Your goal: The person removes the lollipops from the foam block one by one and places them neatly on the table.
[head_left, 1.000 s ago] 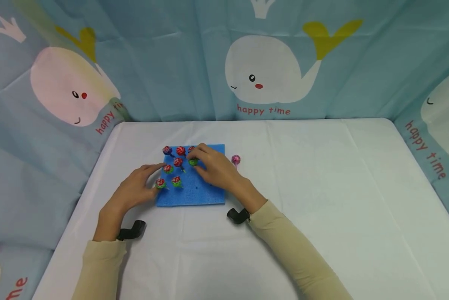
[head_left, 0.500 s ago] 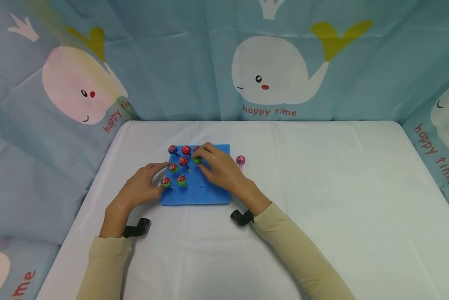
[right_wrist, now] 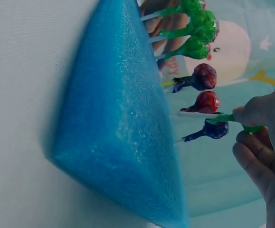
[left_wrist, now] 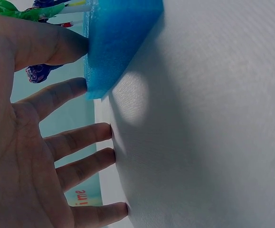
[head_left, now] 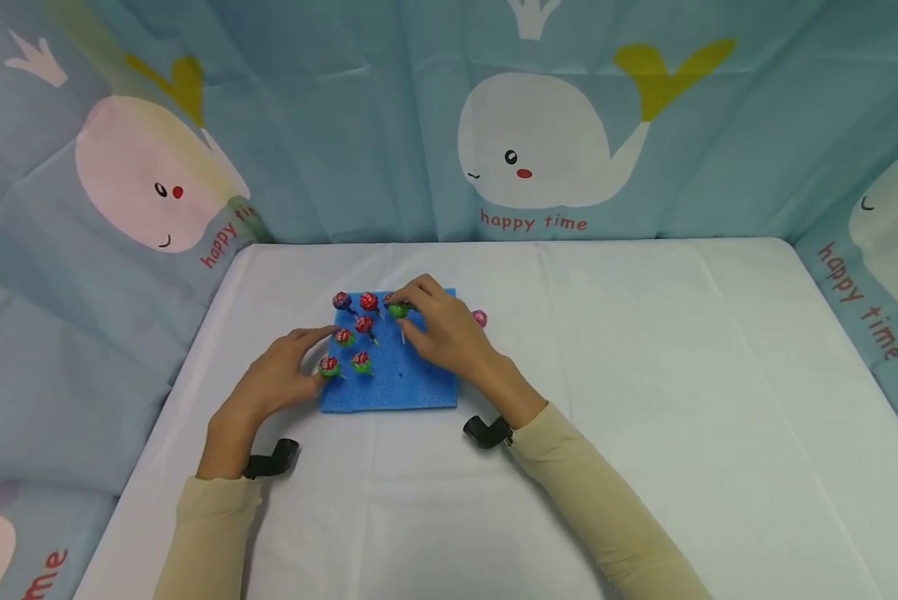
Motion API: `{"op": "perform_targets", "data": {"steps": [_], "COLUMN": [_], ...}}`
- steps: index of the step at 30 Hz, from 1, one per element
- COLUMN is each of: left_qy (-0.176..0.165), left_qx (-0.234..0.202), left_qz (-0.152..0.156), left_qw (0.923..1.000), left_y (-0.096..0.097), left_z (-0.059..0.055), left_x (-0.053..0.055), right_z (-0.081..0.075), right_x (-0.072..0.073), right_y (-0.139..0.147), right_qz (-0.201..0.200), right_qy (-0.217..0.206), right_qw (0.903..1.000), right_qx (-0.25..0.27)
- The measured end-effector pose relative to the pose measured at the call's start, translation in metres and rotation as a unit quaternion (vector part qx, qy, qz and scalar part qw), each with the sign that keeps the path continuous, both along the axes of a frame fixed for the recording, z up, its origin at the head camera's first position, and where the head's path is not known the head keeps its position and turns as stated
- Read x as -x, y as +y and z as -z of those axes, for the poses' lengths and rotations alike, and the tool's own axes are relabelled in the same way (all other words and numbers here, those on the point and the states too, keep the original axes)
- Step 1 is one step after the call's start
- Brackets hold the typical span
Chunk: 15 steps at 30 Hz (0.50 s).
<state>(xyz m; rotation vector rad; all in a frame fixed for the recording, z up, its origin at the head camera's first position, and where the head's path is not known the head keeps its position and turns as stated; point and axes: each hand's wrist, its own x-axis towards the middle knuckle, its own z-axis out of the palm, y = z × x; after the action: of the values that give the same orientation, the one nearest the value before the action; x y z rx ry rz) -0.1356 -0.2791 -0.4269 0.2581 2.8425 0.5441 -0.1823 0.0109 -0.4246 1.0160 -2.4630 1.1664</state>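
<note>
Over the back part of the blue foam block [head_left: 388, 396], your right hand [head_left: 449, 329] pinches a green-wrapped lollipop [head_left: 398, 310], its stick tip apparently clear of the foam in the right wrist view. Your left hand [head_left: 276, 375] is spread, gripping nothing, thumb and index touching the block's left side. Risks: a pinch this near the wrapper could let the pop twist, so the stick would meet foam crooked or miss a hole [head_left: 399, 375]; your fingers could bump the red lollipop [head_left: 388, 298] right beside them; your left thumb could brush the near-left lollipop [head_left: 329, 367]; too light a left touch could let the block skid. The pink lollipop [head_left: 480, 318], just beyond the block's right edge and partly behind your right hand, could get nudged. Surface: white tablecloth [head_left: 681, 375], faint creases. Room: blue-green curtain [head_left: 343, 150] behind and at both sides, whale prints [head_left: 534, 137], "happy time" lettering [head_left: 533, 222].
</note>
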Motion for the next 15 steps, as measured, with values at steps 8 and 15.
{"op": "perform_targets", "data": {"steps": [8,15], "left_qy": [0.003,0.0], "left_qx": [-0.001,-0.003], "left_qz": [-0.002,-0.002], "left_qw": [1.0,1.0], "left_y": [-0.0038,-0.0023], "left_z": [-0.0004,0.0021], "left_x": [-0.0009,-0.0013], "right_z": [-0.0035,-0.0006], "right_x": [-0.0036,-0.0098], "right_y": [-0.0013,0.0043], "right_qz": [-0.007,-0.001], "right_qy": [-0.015,-0.048], "right_qw": [0.9996,0.9987], "right_qx": [0.02,0.02]}}
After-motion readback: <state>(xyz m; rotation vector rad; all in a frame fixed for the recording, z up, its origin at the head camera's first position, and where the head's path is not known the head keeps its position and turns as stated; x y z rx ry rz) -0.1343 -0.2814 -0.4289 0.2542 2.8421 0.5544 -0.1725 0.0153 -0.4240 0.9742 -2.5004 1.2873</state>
